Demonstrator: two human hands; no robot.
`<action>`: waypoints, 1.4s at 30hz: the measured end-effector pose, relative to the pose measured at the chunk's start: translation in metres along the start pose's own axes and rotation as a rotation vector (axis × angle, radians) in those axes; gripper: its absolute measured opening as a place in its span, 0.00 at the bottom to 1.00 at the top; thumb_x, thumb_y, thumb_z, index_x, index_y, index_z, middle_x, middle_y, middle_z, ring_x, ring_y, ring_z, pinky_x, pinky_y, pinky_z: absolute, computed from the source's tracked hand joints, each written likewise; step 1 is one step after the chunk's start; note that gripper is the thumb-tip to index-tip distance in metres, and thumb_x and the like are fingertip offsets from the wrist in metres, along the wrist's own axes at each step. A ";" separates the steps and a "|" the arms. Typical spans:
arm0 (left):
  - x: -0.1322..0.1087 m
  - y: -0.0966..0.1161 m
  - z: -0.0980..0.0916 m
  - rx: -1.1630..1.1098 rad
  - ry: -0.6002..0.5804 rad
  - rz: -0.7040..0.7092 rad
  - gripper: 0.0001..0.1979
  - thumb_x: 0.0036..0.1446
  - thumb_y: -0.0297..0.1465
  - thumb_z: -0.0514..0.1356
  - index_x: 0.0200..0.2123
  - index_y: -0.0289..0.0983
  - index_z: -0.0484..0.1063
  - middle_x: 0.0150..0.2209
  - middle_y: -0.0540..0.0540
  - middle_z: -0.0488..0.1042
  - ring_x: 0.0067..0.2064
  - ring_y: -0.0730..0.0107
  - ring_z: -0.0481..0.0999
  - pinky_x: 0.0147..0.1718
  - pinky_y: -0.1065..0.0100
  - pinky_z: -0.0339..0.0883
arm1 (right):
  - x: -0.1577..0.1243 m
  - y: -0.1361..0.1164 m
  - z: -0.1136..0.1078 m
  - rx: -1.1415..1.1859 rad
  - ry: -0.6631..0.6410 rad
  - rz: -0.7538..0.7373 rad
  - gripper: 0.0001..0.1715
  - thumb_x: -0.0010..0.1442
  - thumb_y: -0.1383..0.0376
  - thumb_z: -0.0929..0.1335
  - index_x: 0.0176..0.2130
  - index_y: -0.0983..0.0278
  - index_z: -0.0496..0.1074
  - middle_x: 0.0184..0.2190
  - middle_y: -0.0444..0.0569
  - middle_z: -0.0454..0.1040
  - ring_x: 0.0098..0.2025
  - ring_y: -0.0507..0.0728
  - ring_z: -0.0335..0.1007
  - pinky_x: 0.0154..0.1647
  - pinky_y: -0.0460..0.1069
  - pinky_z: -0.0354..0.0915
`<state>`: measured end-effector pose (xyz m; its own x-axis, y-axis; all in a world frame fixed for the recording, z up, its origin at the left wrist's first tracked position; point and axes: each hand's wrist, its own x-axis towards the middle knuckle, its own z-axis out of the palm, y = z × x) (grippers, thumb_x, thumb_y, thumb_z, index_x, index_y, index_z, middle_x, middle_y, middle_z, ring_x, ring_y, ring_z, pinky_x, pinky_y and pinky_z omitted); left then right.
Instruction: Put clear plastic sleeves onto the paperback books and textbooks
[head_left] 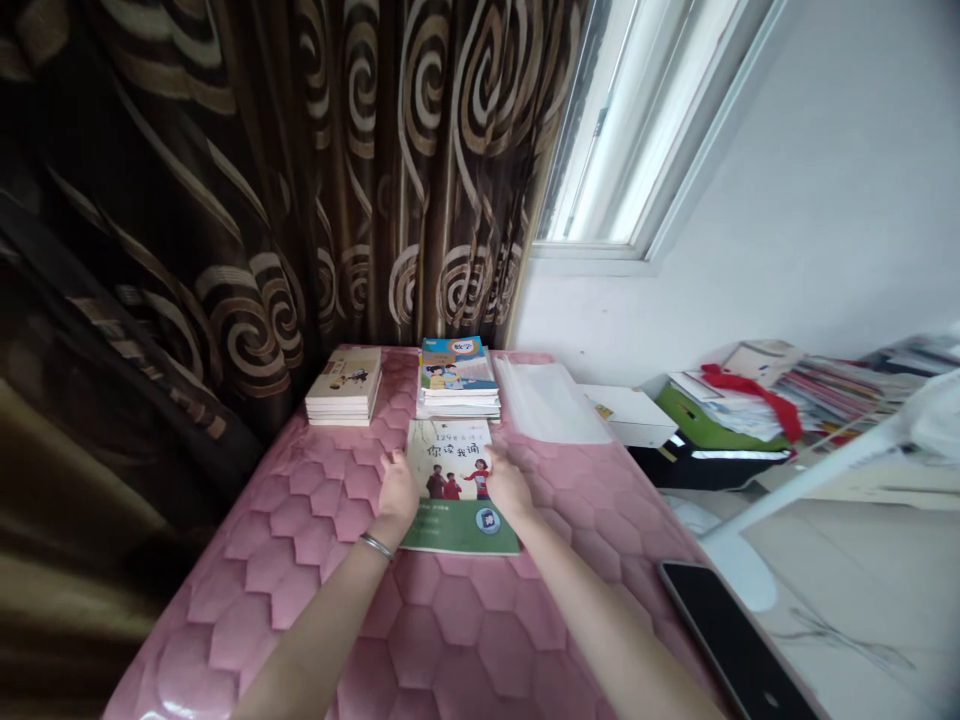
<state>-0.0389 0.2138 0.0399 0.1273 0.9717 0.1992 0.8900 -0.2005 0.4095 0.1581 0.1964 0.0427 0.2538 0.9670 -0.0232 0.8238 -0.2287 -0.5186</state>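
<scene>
A book (457, 520) with a pale upper cover, cartoon figures and a green lower band lies in front of me on the pink table cover. My left hand (399, 487) is closed on its left edge, and a metal bangle circles that wrist. On the opposite edge my right hand (508, 484) grips the same book, thumb over the cover. Just beyond its top edge sits a stack of books (459, 368) with a blue textbook uppermost. Farther left is a neat stack of small beige books (343, 388).
Clear plastic sheets (551, 400) lie at the back right of the pink hexagon-patterned cover (322, 530). A dark phone (731, 635) rests along the right edge. Past that edge are a white box (626, 415), a green bin (701, 420) of papers and a white stand (739, 570).
</scene>
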 end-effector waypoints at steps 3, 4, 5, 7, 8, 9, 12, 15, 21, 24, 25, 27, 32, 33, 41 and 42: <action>-0.007 0.006 0.000 0.143 0.027 0.072 0.21 0.59 0.22 0.50 0.55 0.35 0.66 0.62 0.34 0.58 0.61 0.47 0.60 0.54 0.46 0.59 | -0.002 -0.002 0.001 -0.031 -0.001 -0.006 0.35 0.56 0.77 0.58 0.62 0.60 0.59 0.52 0.52 0.73 0.52 0.56 0.70 0.46 0.46 0.64; -0.009 0.008 0.000 0.198 -0.004 0.168 0.22 0.59 0.22 0.48 0.56 0.37 0.66 0.63 0.37 0.58 0.62 0.50 0.59 0.57 0.46 0.56 | -0.002 -0.003 0.001 -0.038 -0.001 -0.009 0.36 0.56 0.77 0.58 0.62 0.61 0.59 0.52 0.53 0.73 0.52 0.56 0.69 0.46 0.46 0.64; -0.011 0.010 -0.001 0.237 -0.059 0.283 0.22 0.60 0.22 0.47 0.56 0.39 0.66 0.63 0.40 0.58 0.63 0.54 0.57 0.60 0.46 0.51 | -0.003 -0.003 0.000 -0.042 -0.002 -0.011 0.36 0.56 0.77 0.58 0.62 0.61 0.58 0.52 0.53 0.72 0.52 0.56 0.69 0.46 0.46 0.64; -0.014 0.010 -0.001 0.246 -0.200 0.463 0.22 0.64 0.29 0.46 0.60 0.41 0.61 0.65 0.44 0.57 0.66 0.59 0.52 0.63 0.49 0.44 | -0.004 -0.004 -0.001 -0.052 0.001 -0.021 0.35 0.57 0.76 0.58 0.62 0.61 0.58 0.51 0.54 0.72 0.52 0.57 0.69 0.45 0.46 0.64; -0.016 0.008 -0.001 0.229 -0.254 0.495 0.23 0.65 0.33 0.46 0.62 0.41 0.57 0.66 0.45 0.55 0.67 0.60 0.50 0.64 0.50 0.42 | -0.005 -0.005 -0.002 -0.065 0.004 -0.030 0.34 0.58 0.76 0.58 0.62 0.61 0.58 0.51 0.55 0.72 0.51 0.57 0.70 0.45 0.47 0.65; -0.017 0.006 -0.001 0.214 -0.288 0.494 0.25 0.65 0.38 0.44 0.64 0.40 0.53 0.67 0.44 0.52 0.67 0.60 0.48 0.64 0.50 0.41 | -0.006 -0.005 -0.002 -0.087 0.008 -0.041 0.33 0.59 0.75 0.58 0.62 0.61 0.58 0.51 0.55 0.72 0.50 0.57 0.71 0.43 0.47 0.65; -0.020 -0.007 -0.003 0.197 -0.315 0.436 0.30 0.65 0.43 0.41 0.67 0.39 0.45 0.68 0.44 0.45 0.68 0.60 0.44 0.64 0.49 0.37 | -0.008 -0.004 -0.002 -0.194 0.000 -0.072 0.31 0.61 0.74 0.56 0.62 0.61 0.58 0.48 0.56 0.73 0.46 0.58 0.73 0.38 0.48 0.66; -0.021 -0.019 -0.005 0.205 -0.310 0.409 0.30 0.65 0.43 0.41 0.67 0.39 0.44 0.68 0.44 0.44 0.68 0.60 0.44 0.64 0.48 0.36 | -0.010 -0.002 -0.001 -0.280 -0.025 -0.080 0.31 0.62 0.73 0.56 0.62 0.59 0.57 0.46 0.56 0.74 0.43 0.59 0.74 0.36 0.49 0.67; -0.023 -0.023 -0.009 0.221 -0.303 0.402 0.29 0.65 0.42 0.40 0.67 0.38 0.44 0.68 0.44 0.44 0.68 0.60 0.43 0.64 0.46 0.32 | -0.007 0.000 0.001 -0.290 -0.002 -0.103 0.32 0.60 0.73 0.56 0.63 0.58 0.56 0.47 0.55 0.73 0.44 0.57 0.73 0.35 0.46 0.66; -0.024 -0.021 -0.011 0.224 -0.311 0.397 0.29 0.65 0.41 0.40 0.67 0.39 0.44 0.68 0.45 0.44 0.68 0.60 0.43 0.64 0.45 0.32 | -0.007 -0.001 0.001 -0.302 0.008 -0.101 0.33 0.60 0.74 0.56 0.63 0.59 0.55 0.47 0.54 0.74 0.44 0.57 0.73 0.35 0.46 0.66; -0.024 -0.020 -0.012 0.227 -0.311 0.396 0.29 0.65 0.41 0.41 0.67 0.39 0.44 0.68 0.45 0.44 0.68 0.59 0.43 0.64 0.44 0.31 | -0.008 -0.001 0.001 -0.306 0.006 -0.100 0.34 0.60 0.74 0.56 0.64 0.59 0.54 0.47 0.54 0.74 0.43 0.57 0.73 0.34 0.46 0.66; -0.025 -0.020 -0.012 0.234 -0.306 0.393 0.29 0.65 0.40 0.41 0.67 0.40 0.44 0.68 0.46 0.44 0.68 0.59 0.43 0.63 0.43 0.30 | -0.009 -0.002 0.000 -0.311 -0.005 -0.095 0.34 0.61 0.73 0.55 0.65 0.58 0.52 0.46 0.55 0.74 0.43 0.57 0.74 0.34 0.47 0.66; -0.032 -0.025 -0.012 0.234 -0.240 0.375 0.26 0.65 0.38 0.42 0.66 0.44 0.48 0.68 0.47 0.47 0.68 0.58 0.47 0.63 0.44 0.31 | -0.012 -0.005 -0.002 -0.325 -0.017 -0.078 0.32 0.62 0.70 0.56 0.64 0.57 0.52 0.44 0.56 0.76 0.42 0.59 0.75 0.36 0.49 0.68; -0.033 -0.027 -0.014 0.225 -0.240 0.374 0.26 0.66 0.38 0.42 0.66 0.45 0.48 0.68 0.47 0.47 0.67 0.57 0.47 0.63 0.44 0.31 | -0.012 -0.005 -0.002 -0.323 -0.016 -0.078 0.32 0.62 0.70 0.56 0.65 0.57 0.52 0.45 0.56 0.76 0.42 0.59 0.75 0.37 0.50 0.68; -0.041 -0.048 -0.031 0.169 -0.302 0.280 0.24 0.65 0.40 0.44 0.64 0.58 0.47 0.68 0.55 0.48 0.68 0.51 0.45 0.61 0.38 0.37 | -0.011 -0.001 0.002 -0.290 0.008 -0.083 0.33 0.63 0.70 0.57 0.65 0.55 0.51 0.48 0.54 0.74 0.46 0.57 0.73 0.39 0.48 0.67; -0.042 -0.048 -0.031 0.168 -0.298 0.272 0.24 0.65 0.40 0.44 0.64 0.59 0.47 0.67 0.56 0.49 0.68 0.50 0.45 0.61 0.38 0.37 | -0.011 -0.001 0.002 -0.285 0.014 -0.082 0.32 0.63 0.70 0.57 0.65 0.55 0.52 0.47 0.54 0.74 0.45 0.57 0.73 0.39 0.48 0.67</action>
<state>-0.1007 0.1794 0.0392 0.4661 0.8847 0.0043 0.8622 -0.4553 0.2222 0.1532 0.1863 0.0413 0.1859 0.9823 0.0219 0.9505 -0.1741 -0.2573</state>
